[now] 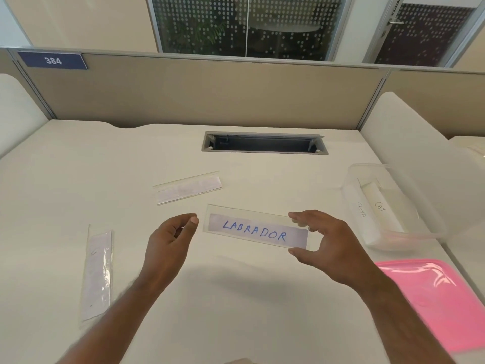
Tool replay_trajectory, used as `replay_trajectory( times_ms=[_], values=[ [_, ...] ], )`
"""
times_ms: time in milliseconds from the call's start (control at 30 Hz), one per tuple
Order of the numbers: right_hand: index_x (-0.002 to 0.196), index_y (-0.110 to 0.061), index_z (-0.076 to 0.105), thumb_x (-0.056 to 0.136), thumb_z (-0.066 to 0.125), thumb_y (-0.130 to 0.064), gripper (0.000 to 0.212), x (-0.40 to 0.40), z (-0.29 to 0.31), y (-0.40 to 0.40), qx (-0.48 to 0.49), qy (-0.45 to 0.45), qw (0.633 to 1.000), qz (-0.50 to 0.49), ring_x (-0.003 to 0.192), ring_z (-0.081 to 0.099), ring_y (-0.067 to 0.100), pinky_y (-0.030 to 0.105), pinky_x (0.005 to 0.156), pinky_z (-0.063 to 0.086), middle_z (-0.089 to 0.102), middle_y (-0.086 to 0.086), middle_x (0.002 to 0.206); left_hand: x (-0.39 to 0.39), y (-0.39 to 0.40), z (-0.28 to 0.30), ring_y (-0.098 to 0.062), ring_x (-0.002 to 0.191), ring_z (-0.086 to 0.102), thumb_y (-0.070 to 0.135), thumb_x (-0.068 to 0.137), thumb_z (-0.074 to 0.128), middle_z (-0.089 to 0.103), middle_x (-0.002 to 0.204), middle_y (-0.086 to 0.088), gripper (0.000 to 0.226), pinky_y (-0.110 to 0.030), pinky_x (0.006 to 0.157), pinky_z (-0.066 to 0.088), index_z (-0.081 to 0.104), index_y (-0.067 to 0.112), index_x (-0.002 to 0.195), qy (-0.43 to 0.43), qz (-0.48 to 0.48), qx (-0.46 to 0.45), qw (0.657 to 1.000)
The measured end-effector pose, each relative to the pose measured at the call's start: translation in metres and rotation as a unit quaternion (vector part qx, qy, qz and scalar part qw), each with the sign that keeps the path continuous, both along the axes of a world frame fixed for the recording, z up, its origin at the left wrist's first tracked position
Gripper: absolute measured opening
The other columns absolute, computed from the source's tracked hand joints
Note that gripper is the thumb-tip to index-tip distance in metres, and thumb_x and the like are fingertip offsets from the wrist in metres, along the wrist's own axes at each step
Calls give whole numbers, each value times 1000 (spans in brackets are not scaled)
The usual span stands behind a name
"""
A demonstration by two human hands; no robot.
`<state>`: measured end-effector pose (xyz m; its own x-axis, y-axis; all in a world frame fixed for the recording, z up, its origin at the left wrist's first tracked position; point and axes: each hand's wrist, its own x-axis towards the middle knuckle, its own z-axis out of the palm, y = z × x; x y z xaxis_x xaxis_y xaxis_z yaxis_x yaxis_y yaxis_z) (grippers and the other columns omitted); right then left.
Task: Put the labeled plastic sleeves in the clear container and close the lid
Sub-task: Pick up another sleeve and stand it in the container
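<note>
**Right hand holds the "LABRADOR" sleeve above the desk**

Seen from a head camera looking down at a pale desk [78, 179]. The right hand [325, 237] pinches the right end of a clear plastic sleeve [256, 228] between thumb and fingers; its paper insert reads "LABRADOR" in blue ink. The sleeve is held level, just above the desk, in the middle of the view. The left hand [168, 240] sits just beside the sleeve's left end with fingers loosely curled, holding nothing and not touching it.

A clear container [354, 174] stands open at the right, with two labelled sleeves inside; one reads "CAT". Its pink lid [433, 298] lies flat on the desk, nearer the person. Two more sleeves rest on the desk: one [187, 187] beyond the hands, another [97, 271] at the left. A cable slot [265, 143] is set into the desk farther back.
</note>
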<state>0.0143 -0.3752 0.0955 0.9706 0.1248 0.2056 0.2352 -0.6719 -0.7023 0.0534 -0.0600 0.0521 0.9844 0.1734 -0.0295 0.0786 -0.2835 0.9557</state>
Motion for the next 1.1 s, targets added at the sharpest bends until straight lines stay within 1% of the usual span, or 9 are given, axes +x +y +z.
replay_trajectory(
  times_ms=[67, 100, 200, 267, 400, 533, 700, 800, 1100],
  values=[
    [123, -32, 63, 64, 86, -24, 64, -2, 0, -9, -6, 1, 1000, -19, 99, 57, -3, 7, 81, 40, 63, -24, 109, 5, -8, -13, 5, 100, 61, 43, 95, 61, 67, 114, 21, 12, -11, 72, 42, 66, 43, 105, -24, 11, 56, 998],
    [123, -31, 63, 64, 86, -23, 64, -2, 0, -14, -8, 2, 1000, -28, 98, 57, -4, 6, 80, 40, 64, -22, 109, 7, -13, -21, 0, 105, 60, 42, 95, 61, 65, 119, 20, 18, -15, 73, 44, 65, 39, 112, -36, 7, 94, 995],
    [122, -30, 63, 63, 88, -21, 65, -3, 2, -29, -19, 6, 998, -56, 94, 58, -6, 7, 80, 40, 64, -20, 110, 14, -31, -45, -16, 125, 52, 44, 94, 60, 56, 138, 6, 46, -36, 96, 49, 58, 22, 134, -68, -45, 235, 969],
    [123, -27, 63, 62, 88, -20, 66, -3, 5, -42, -33, 3, 997, -76, 94, 61, 0, 16, 82, 44, 66, -15, 111, 17, -45, -57, -19, 138, 42, 52, 94, 54, 50, 147, 0, 61, -39, 113, 37, 51, 15, 142, -87, -93, 307, 943],
    [123, -24, 64, 61, 88, -16, 67, -3, 9, -71, -52, -27, 990, -130, 92, 63, 13, 33, 80, 50, 67, -10, 108, 23, -71, -83, -15, 153, 12, 68, 92, 31, 25, 164, 3, 83, -32, 122, 11, 29, 16, 155, -85, -171, 405, 894],
    [122, -20, 65, 60, 88, -16, 66, -2, 12, -99, -74, -70, 976, -194, 84, 61, 17, 33, 73, 50, 68, -6, 104, 37, -95, -99, -13, 154, -6, 69, 94, 25, 5, 168, 3, 86, -29, 122, -4, 10, 14, 159, -55, -199, 443, 872],
    [119, -14, 66, 60, 89, -17, 64, -1, 20, -138, -78, -103, 954, -271, 79, 58, 17, 28, 72, 42, 68, 0, 106, 43, -114, -114, -13, 153, -8, 72, 92, 16, -2, 168, 2, 89, -30, 122, -6, 3, 14, 159, -13, -211, 466, 859],
    [119, -10, 66, 61, 88, -19, 62, -1, 30, -163, -98, -120, 942, -298, 77, 55, 19, 31, 73, 44, 68, 6, 103, 44, -116, -120, -12, 153, -8, 74, 90, 11, -4, 168, 3, 92, -31, 123, -5, 2, 14, 159, -16, -207, 491, 846],
    [120, -6, 63, 64, 85, -24, 63, 20, 33, -201, -180, -83, 924, -328, 95, 62, 36, 42, 79, 48, 66, 14, 106, 42, -118, -119, -9, 153, -8, 72, 93, 16, -6, 167, 6, 88, -30, 123, -5, 1, 16, 159, -15, -191, 502, 844]
  ],
)
